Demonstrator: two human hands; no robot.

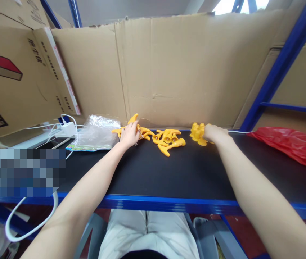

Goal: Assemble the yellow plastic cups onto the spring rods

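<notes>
My left hand [130, 135] is closed over a heap of yellow plastic pieces [147, 133] with forked, handle-like ends. A thin metal ball chain [140, 135] hangs beside its fingers. More yellow handle pieces [166, 138] lie in a loose pile right of that hand, some showing round hollow ends with metal inside. At the right, my right hand [214, 134] closes at the edge of a cluster of yellow cup-shaped pieces [197, 132] with wide rims. Its fingertips are blurred and partly hidden.
A clear plastic bag [96, 131] lies left of my left hand. Near it are a white charger [68, 129] with cables and a pixelated patch. A red plastic bag [290, 145] lies at the right. Cardboard [182, 72] walls the back; a blue frame post [277, 68] rises at the right.
</notes>
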